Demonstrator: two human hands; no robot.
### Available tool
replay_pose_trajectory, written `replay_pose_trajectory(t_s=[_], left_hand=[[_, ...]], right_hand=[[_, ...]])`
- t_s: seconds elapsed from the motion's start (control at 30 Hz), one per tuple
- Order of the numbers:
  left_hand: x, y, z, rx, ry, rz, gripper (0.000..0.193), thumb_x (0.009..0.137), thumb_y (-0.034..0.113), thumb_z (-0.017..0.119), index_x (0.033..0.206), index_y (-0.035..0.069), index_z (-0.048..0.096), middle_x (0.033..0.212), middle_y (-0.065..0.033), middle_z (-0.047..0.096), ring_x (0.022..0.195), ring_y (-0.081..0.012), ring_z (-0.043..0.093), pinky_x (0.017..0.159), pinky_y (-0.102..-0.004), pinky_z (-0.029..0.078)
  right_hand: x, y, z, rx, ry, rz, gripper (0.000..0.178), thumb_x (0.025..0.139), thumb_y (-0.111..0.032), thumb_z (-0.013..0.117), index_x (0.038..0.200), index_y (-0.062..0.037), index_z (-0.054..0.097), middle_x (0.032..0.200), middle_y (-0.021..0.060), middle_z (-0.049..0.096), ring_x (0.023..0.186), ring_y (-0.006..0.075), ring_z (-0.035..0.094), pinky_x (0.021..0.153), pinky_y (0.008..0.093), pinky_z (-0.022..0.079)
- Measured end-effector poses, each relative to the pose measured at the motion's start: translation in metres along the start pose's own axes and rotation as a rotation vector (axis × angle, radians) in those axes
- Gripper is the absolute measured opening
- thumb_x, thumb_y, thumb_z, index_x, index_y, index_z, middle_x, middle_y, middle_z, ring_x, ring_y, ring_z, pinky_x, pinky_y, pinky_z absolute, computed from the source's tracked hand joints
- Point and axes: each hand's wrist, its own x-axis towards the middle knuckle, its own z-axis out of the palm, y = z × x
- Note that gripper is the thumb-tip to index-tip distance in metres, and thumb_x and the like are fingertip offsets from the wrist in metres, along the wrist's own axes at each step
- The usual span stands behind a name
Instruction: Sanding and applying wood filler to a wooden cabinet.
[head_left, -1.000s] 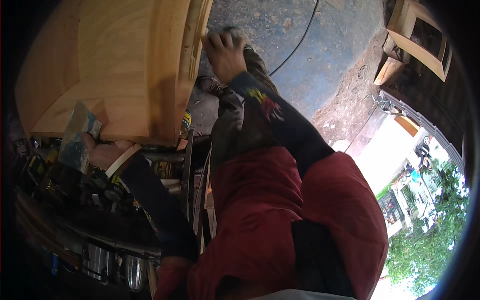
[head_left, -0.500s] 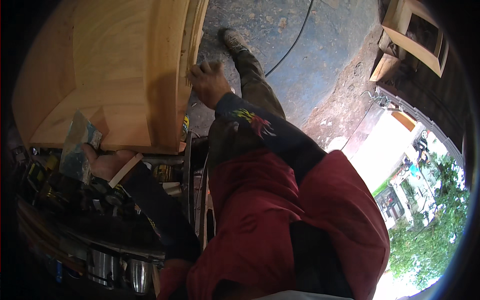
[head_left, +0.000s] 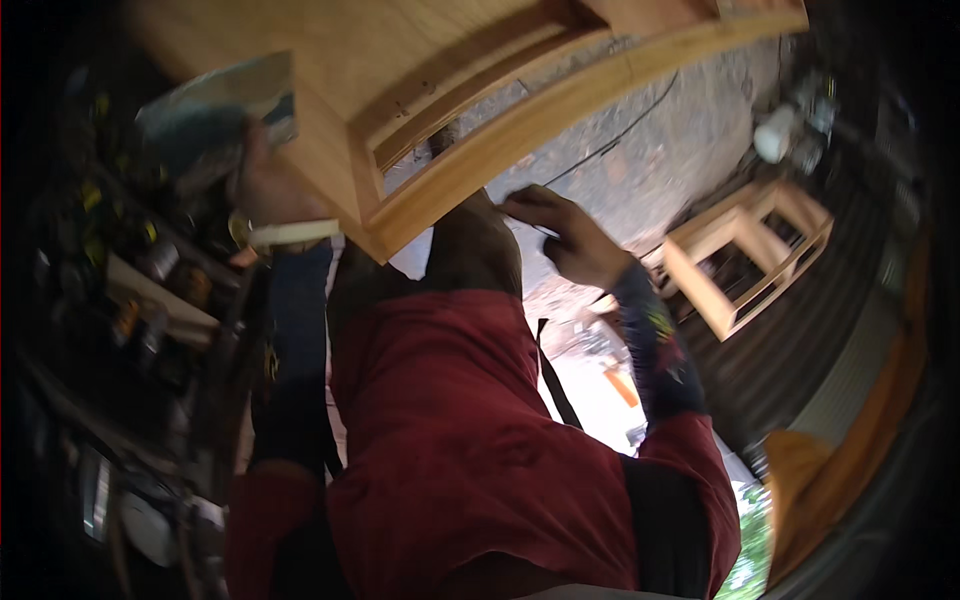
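My left hand (head_left: pixel 268 185) grips a flat, stained sheet (head_left: pixel 225 105) with bluish-grey smears, thumb over its lower edge; blur hides the other fingers. Across that wrist lies a pale, narrow strip (head_left: pixel 293 233). The sheet is next to the near left corner of a large pale wooden cabinet (head_left: pixel 330 165), whose front rail (head_left: pixel 560 105) runs up to the right. My right hand (head_left: pixel 570 238) is in the air, apart from this rail and to the right of it. Its fingers are curled, with the index finger reaching left; what they hold, if anything, I cannot make out.
A smaller wooden frame (head_left: pixel 700 285) stands at the right by a dark corrugated wall (head_left: pixel 800 350). A black cable (head_left: pixel 615 145) crosses the worn floor. Cluttered shelves with cans and tools (head_left: pixel 150 270) fill the left side. An orange-brown panel (head_left: pixel 800 470) is at the lower right.
My view has turned, so the cabinet now slants across the top. The right hand has come away from the cabinet's edge, and the left still holds the sheet.
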Motion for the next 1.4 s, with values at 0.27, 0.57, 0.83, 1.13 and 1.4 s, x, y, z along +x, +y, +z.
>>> replay_pose_trajectory(t_s=[0.27, 0.57, 0.83, 1.13, 1.4], left_hand=[[-0.006, -0.005, 0.006, -0.117, 0.28, 0.159, 0.034, 0.092, 0.03, 0.079, 0.104, -0.001, 0.073, 0.104, -0.0036, 0.072, 0.093, -0.0112, 0.063, 0.089, -0.0275, 0.047], [-0.015, -0.022, -0.006, 0.476, 0.248, 0.475, 0.032, 0.1, 0.018, 0.068, 0.13, 0.006, 0.067, 0.122, -0.0079, 0.071, 0.105, -0.0199, 0.066, 0.096, -0.0343, 0.049], [-0.007, -0.036, -0.009, -0.055, 0.304, 0.298, 0.044, 0.102, 0.022, 0.066, 0.142, 0.005, 0.058, 0.128, -0.0084, 0.069, 0.109, -0.0214, 0.067, 0.096, -0.0376, 0.051], [-0.075, -0.002, 0.013, -0.18, 0.592, 0.433, 0.033, 0.097, 0.015, 0.07, 0.124, -0.004, 0.067, 0.12, -0.0148, 0.071, 0.108, -0.0234, 0.066, 0.095, -0.0361, 0.053], [-0.157, 0.015, 0.115, -0.268, 0.426, 0.334, 0.052, 0.098, 0.018, 0.068, 0.143, -0.002, 0.053, 0.137, -0.017, 0.059, 0.123, -0.0325, 0.06, 0.099, -0.0465, 0.053]], right_hand=[[0.221, -0.066, -0.129, -0.803, -0.427, -0.683, 0.058, 0.077, 0.006, 0.054, 0.132, -0.0084, 0.065, 0.125, 0.0149, 0.062, 0.118, 0.0355, 0.06, 0.103, 0.0467, 0.048], [0.354, 0.183, 0.002, -1.568, -0.91, -1.117, 0.036, 0.095, -0.029, 0.05, 0.126, -0.0188, 0.066, 0.125, 0.0037, 0.059, 0.126, 0.0246, 0.051, 0.105, 0.0574, 0.039], [0.358, 0.2, 0.03, -1.333, -0.621, -0.973, 0.033, 0.088, -0.028, 0.055, 0.115, -0.0148, 0.068, 0.123, 0.0041, 0.06, 0.125, 0.0279, 0.05, 0.102, 0.0535, 0.043], [0.333, 0.088, -0.068, -1.356, -0.877, -0.572, 0.047, 0.089, -0.017, 0.06, 0.136, -0.0104, 0.059, 0.138, 0.0156, 0.054, 0.129, 0.0329, 0.051, 0.094, 0.0506, 0.051], [0.073, -0.129, -0.149, -0.121, -0.151, -1.268, 0.058, 0.089, 0.001, 0.06, 0.146, -0.0084, 0.054, 0.129, 0.0223, 0.053, 0.121, 0.0386, 0.053, 0.105, 0.048, 0.044]])
